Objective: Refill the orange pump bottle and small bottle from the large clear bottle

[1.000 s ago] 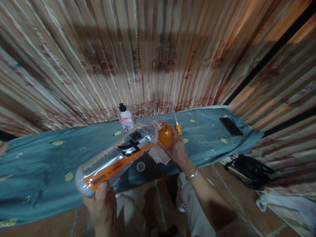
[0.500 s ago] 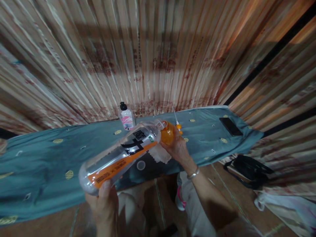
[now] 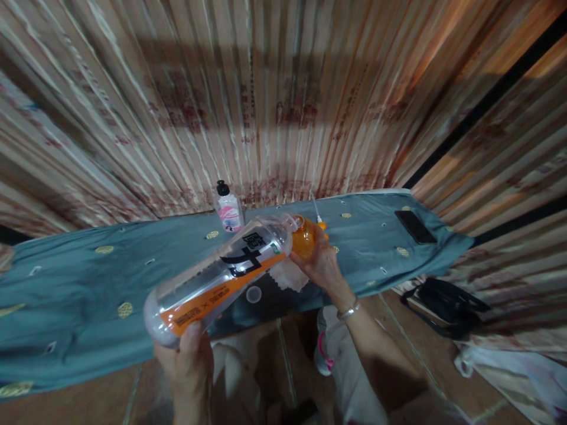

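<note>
Lg. bottle [image 3: 217, 280]: clear, orng. band [image 3: 230, 289], blk. lettering [image 3: 241, 260]. Sm. bottle [image 3: 304, 239]: translucent orng. Far bottle [image 3: 228, 201]: clear, pink/wht. label [image 3: 229, 218], blk. cap [image 3: 222, 188]. Cloth [image 3: 80, 295]: teal w/ yel. motifs. Curtain [image 3: 199, 88]: beige/brn. stripes, dk. red print. Phone [image 3: 415, 226]: blk. Bag [image 3: 447, 304]: blk. Bracelet [image 3: 349, 309]: silver. Shoe [image 3: 323, 359]: gry. w/ hot-pink trim.

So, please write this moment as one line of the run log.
left hand: holds clear bottle near base, tilted | right hand: holds orange container at bottle's mouth | rest: phone, black-capped bottle on cloth
</note>
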A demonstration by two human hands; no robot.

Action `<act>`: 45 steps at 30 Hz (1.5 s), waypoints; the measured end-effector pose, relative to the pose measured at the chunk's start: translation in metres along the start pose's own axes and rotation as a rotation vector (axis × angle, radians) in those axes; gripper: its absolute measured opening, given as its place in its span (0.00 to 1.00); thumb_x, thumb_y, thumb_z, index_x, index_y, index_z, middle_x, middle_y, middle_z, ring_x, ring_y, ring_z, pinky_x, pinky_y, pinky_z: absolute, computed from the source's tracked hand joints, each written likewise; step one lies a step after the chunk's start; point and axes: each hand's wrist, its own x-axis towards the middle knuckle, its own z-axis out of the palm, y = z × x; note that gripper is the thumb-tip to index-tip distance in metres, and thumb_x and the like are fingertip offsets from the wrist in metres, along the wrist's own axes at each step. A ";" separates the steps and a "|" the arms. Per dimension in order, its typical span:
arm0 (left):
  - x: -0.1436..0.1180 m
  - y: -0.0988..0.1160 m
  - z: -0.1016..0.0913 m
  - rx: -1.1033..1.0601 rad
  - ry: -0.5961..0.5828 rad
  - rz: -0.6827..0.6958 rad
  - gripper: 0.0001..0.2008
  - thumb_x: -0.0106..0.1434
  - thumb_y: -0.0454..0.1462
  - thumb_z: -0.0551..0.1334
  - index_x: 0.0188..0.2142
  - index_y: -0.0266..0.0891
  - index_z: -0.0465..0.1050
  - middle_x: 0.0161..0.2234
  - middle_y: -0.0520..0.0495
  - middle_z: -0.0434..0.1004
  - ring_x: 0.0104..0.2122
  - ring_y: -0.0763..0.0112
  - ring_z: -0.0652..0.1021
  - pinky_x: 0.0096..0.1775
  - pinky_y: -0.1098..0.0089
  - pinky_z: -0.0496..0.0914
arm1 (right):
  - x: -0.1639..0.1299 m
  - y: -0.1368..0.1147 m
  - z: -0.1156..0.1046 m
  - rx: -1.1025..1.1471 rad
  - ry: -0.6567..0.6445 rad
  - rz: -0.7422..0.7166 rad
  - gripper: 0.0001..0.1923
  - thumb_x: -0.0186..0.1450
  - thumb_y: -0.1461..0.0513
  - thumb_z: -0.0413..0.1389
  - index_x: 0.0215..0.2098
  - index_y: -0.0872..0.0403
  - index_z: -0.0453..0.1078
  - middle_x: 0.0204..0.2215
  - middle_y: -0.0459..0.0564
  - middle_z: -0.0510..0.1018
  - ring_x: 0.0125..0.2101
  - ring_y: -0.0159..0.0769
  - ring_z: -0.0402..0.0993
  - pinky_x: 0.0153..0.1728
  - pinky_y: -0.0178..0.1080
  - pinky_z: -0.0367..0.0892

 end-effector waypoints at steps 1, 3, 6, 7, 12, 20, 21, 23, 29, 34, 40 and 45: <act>0.000 0.001 0.000 0.005 -0.005 0.007 0.28 0.36 0.48 0.80 0.35 0.40 0.76 0.35 0.50 0.76 0.30 0.71 0.74 0.32 0.72 0.75 | 0.000 0.000 0.000 0.001 -0.005 0.000 0.48 0.64 0.41 0.63 0.69 0.62 0.56 0.51 0.70 0.82 0.51 0.60 0.83 0.49 0.60 0.82; -0.001 0.001 0.000 0.021 -0.011 0.016 0.27 0.38 0.48 0.80 0.35 0.40 0.77 0.35 0.50 0.77 0.31 0.70 0.74 0.33 0.70 0.76 | 0.001 0.000 0.001 -0.005 -0.009 -0.006 0.47 0.65 0.41 0.63 0.69 0.62 0.56 0.51 0.70 0.82 0.51 0.60 0.83 0.49 0.59 0.82; -0.001 -0.001 -0.002 0.054 0.006 0.029 0.27 0.39 0.48 0.79 0.36 0.40 0.77 0.36 0.49 0.77 0.31 0.68 0.75 0.35 0.66 0.77 | 0.001 -0.001 0.000 -0.021 0.001 -0.018 0.49 0.65 0.42 0.63 0.71 0.63 0.55 0.56 0.73 0.80 0.53 0.61 0.82 0.50 0.60 0.81; -0.001 -0.002 -0.003 0.067 0.014 0.026 0.27 0.39 0.48 0.79 0.37 0.40 0.77 0.36 0.49 0.77 0.31 0.68 0.74 0.35 0.66 0.77 | 0.001 -0.002 0.000 -0.023 0.004 -0.020 0.50 0.65 0.42 0.63 0.72 0.63 0.54 0.57 0.73 0.78 0.54 0.61 0.81 0.50 0.60 0.81; -0.001 -0.004 -0.004 0.090 0.025 -0.008 0.29 0.38 0.49 0.78 0.39 0.40 0.76 0.36 0.50 0.76 0.31 0.68 0.75 0.34 0.67 0.76 | 0.002 -0.006 -0.003 -0.015 -0.033 0.013 0.52 0.66 0.42 0.62 0.74 0.65 0.51 0.59 0.74 0.77 0.55 0.62 0.80 0.54 0.61 0.79; -0.001 -0.001 -0.001 0.051 0.037 -0.024 0.31 0.34 0.49 0.80 0.36 0.39 0.76 0.36 0.51 0.76 0.32 0.70 0.75 0.31 0.72 0.74 | 0.004 -0.009 -0.007 0.004 -0.090 0.073 0.52 0.65 0.41 0.63 0.73 0.64 0.53 0.59 0.74 0.77 0.57 0.63 0.79 0.56 0.61 0.77; 0.000 -0.001 -0.002 0.038 0.032 -0.025 0.31 0.33 0.50 0.81 0.35 0.39 0.76 0.36 0.51 0.76 0.32 0.70 0.75 0.30 0.73 0.74 | 0.004 -0.009 -0.008 0.007 -0.092 0.068 0.51 0.65 0.42 0.64 0.73 0.64 0.53 0.59 0.74 0.77 0.57 0.63 0.79 0.56 0.62 0.77; 0.000 -0.001 -0.003 0.020 0.023 -0.031 0.31 0.32 0.50 0.81 0.33 0.39 0.75 0.35 0.51 0.76 0.32 0.70 0.76 0.30 0.74 0.73 | 0.004 -0.010 -0.009 0.013 -0.099 0.070 0.50 0.65 0.43 0.64 0.73 0.63 0.54 0.59 0.73 0.77 0.56 0.64 0.79 0.55 0.62 0.77; -0.001 -0.002 -0.002 0.014 0.019 -0.040 0.32 0.31 0.50 0.82 0.34 0.39 0.75 0.34 0.50 0.78 0.33 0.68 0.76 0.31 0.73 0.73 | 0.005 -0.009 -0.010 0.017 -0.098 0.082 0.50 0.64 0.45 0.66 0.73 0.62 0.53 0.58 0.74 0.77 0.56 0.64 0.79 0.53 0.63 0.78; -0.001 -0.003 -0.002 0.040 0.000 -0.032 0.32 0.34 0.51 0.81 0.35 0.39 0.77 0.33 0.49 0.78 0.32 0.67 0.75 0.32 0.70 0.74 | 0.005 -0.009 -0.010 0.027 -0.102 0.075 0.48 0.65 0.46 0.66 0.73 0.60 0.54 0.59 0.72 0.77 0.56 0.62 0.79 0.53 0.62 0.79; -0.002 -0.003 -0.004 0.079 0.007 -0.025 0.34 0.34 0.52 0.80 0.39 0.40 0.77 0.37 0.48 0.78 0.33 0.66 0.76 0.35 0.68 0.75 | 0.006 -0.011 -0.013 0.040 -0.121 0.084 0.49 0.65 0.47 0.66 0.73 0.60 0.53 0.58 0.72 0.78 0.56 0.64 0.79 0.53 0.63 0.78; -0.002 -0.005 -0.005 0.080 0.002 -0.026 0.34 0.35 0.53 0.80 0.39 0.40 0.75 0.34 0.50 0.75 0.31 0.67 0.74 0.38 0.64 0.77 | 0.006 -0.011 -0.014 0.025 -0.132 0.102 0.48 0.65 0.48 0.66 0.74 0.59 0.52 0.58 0.72 0.78 0.56 0.63 0.79 0.53 0.63 0.78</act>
